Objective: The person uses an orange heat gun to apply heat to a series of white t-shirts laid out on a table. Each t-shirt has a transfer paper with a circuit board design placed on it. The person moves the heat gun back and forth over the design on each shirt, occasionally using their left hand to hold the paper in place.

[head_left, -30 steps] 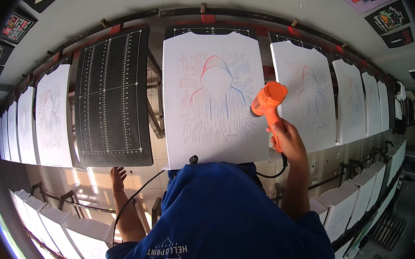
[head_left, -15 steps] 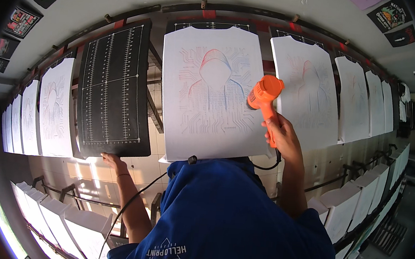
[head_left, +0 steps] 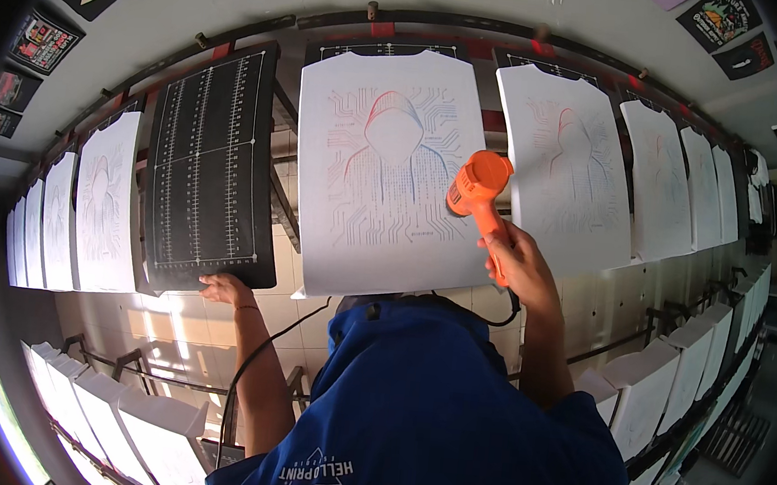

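My right hand (head_left: 523, 265) is wrapped round the handle of an orange hair dryer (head_left: 482, 184). Its dark nozzle points toward the lower right of the print on a white T-shirt (head_left: 341, 257), held just over the cloth. That shirt lies flat on a black printing board (head_left: 442, 51) and bears a red and blue hooded figure with circuit-like lines. To the left, my left hand (head_left: 229, 290) grips the near edge of a bare black board (head_left: 215, 163) marked with white measuring lines.
More printed white shirts on boards run along the rack to the right (head_left: 574, 185) and left (head_left: 106, 199). A dark power cord (head_left: 254, 355) passes beside my left forearm. Further rows of white boards stand at the lower left (head_left: 160, 426) and lower right (head_left: 642, 403).
The hair dryer has shifted left and slightly down, over the middle shirt's print. My left hand has slid a little right and up along the bare board's edge.
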`<action>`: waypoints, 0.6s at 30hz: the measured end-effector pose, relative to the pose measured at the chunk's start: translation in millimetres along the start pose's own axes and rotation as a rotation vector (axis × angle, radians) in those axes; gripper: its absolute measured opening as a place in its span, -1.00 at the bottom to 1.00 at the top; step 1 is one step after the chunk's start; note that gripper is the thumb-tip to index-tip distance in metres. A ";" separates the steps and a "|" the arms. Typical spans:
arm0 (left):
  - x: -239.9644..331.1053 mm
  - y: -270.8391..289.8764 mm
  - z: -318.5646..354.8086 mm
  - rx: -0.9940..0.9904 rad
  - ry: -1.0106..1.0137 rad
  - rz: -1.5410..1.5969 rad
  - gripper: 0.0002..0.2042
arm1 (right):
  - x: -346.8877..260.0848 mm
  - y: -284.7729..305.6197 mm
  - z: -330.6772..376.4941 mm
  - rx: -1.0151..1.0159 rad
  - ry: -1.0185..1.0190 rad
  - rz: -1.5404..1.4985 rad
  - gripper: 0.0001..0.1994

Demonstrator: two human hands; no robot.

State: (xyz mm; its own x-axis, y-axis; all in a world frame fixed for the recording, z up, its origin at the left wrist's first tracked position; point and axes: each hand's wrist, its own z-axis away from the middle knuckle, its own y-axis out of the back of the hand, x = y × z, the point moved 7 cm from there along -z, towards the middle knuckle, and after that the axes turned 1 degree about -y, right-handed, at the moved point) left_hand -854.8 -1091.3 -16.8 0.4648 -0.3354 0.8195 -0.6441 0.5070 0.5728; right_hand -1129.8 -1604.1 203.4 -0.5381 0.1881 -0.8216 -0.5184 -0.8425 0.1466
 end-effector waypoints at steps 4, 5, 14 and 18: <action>-0.7 1.2 -3.6 0.019 -0.040 -0.040 -0.31 | 9.1 7.8 8.4 0.034 -0.005 -0.024 -0.62; 0.6 0.7 -2.4 0.017 -0.045 -0.044 -0.32 | 10.5 8.1 9.3 0.047 0.003 -0.018 -0.62; -0.8 0.2 -4.0 0.030 -0.058 -0.004 -0.31 | 23.7 20.3 20.8 0.042 -0.035 -0.061 -0.65; -3.1 0.6 -8.1 0.034 -0.076 -0.048 -0.33 | 21.6 17.9 33.0 0.051 -0.001 0.017 -0.62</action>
State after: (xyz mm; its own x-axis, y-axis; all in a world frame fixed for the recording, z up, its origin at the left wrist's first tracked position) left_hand -851.7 -1083.6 -19.2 0.4486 -0.4184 0.7897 -0.6434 0.4621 0.6103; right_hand -1172.7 -1598.4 206.5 -0.5480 0.1741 -0.8182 -0.5419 -0.8190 0.1887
